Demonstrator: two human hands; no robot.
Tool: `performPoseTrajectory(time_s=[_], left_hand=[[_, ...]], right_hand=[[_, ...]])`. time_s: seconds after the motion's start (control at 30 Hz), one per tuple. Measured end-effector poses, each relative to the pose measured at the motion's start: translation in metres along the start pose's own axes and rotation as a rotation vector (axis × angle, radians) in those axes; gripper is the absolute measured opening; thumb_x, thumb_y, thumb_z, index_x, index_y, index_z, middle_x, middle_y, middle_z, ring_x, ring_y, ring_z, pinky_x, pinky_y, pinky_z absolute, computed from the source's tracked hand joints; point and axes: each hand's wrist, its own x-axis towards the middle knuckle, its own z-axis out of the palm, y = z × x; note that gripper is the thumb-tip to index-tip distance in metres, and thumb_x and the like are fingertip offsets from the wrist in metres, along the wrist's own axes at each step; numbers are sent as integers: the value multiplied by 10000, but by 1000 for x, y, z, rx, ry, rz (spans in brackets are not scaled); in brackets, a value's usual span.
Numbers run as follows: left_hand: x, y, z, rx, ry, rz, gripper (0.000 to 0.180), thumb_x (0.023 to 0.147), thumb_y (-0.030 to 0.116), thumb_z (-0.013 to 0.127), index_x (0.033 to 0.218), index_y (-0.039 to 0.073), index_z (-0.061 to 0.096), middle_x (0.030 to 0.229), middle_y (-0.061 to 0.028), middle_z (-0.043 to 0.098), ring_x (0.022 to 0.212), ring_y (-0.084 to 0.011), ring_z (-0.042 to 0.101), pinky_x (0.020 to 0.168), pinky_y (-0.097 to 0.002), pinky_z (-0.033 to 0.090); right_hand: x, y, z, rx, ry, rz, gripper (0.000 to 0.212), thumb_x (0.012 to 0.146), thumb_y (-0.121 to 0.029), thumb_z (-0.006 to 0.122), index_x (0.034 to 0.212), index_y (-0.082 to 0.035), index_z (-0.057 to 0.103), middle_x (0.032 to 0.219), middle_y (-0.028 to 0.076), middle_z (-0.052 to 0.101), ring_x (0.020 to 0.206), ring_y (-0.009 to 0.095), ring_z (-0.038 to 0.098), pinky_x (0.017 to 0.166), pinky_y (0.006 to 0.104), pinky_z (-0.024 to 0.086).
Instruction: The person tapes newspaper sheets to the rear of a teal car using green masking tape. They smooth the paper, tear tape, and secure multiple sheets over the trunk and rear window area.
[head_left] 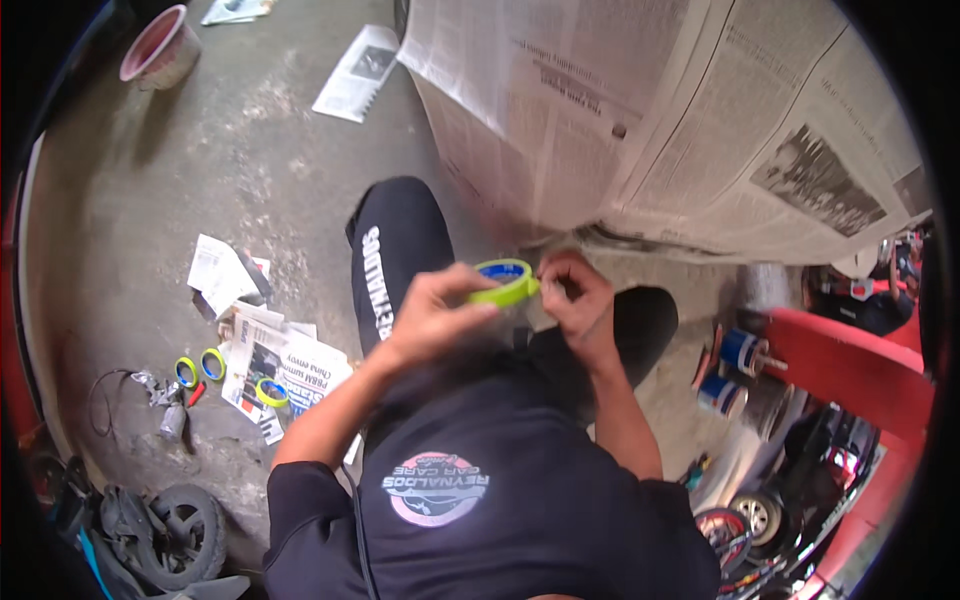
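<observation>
My left hand [432, 312] grips a roll of bright green masking tape [514, 294] with a blue inner core, thumb on the near side and fingers behind. Close against the roll's right edge, my right hand [578, 298] is closed in a pinch at the tape's end; the bit between the fingertips is small and partly hidden. Both hands are in front of my torso, above my bent knees. Just beyond them rises a large bulky form covered with newspaper sheets [600, 130].
Left on the concrete floor lie newspapers [290, 365], more green tape rolls [213, 364] and a red-handled tool [196, 394]. A pinkish tub [165, 52] stands far left, a black wheel [190, 530] near left. Blue cans [742, 352] are beside a red panel [850, 365] at right.
</observation>
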Motion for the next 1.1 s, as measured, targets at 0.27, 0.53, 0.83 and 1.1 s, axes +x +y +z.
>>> performPoseTrajectory(time_s=[0.27, 0.53, 0.83, 1.1], left_hand=[[6, -3, -38, -460, 130, 43, 296, 911, 101, 752, 1171, -33, 706, 1136, -71, 693, 1084, -164, 642, 928, -306, 517], [7, -15, -11, 250, 480, 353, 221, 830, -8, 795, 1042, -10, 735, 1062, -135, 680, 969, -257, 679, 852, -335, 545], [1, -34, -20, 372, 459, 576, 148, 783, -98, 717, 885, -13, 651, 938, -175, 655, 858, -354, 669, 733, -409, 555], [151, -45, -117, -191, 866, 584, 567, 976, 68, 693, 1486, 28, 449, 1115, -96, 681, 1017, -203, 651, 930, -344, 525]], right_hand=[[26, -19, 16, 102, -326, 299, 274, 990, -144, 613, 1165, 52, 688, 1114, 92, 712, 1024, 156, 654, 968, 316, 494], [18, -21, 59, -209, -127, 124, 165, 953, -97, 636, 1058, 17, 695, 807, 18, 660, 697, 67, 565, 610, 284, 469], [22, 40, 57, -36, 89, 389, 217, 921, -86, 553, 991, 54, 704, 799, 97, 701, 687, 150, 646, 659, 288, 517], [37, -37, 77, -312, -125, 367, 236, 968, -133, 584, 1057, 48, 706, 804, 79, 692, 706, 125, 636, 635, 260, 497]])
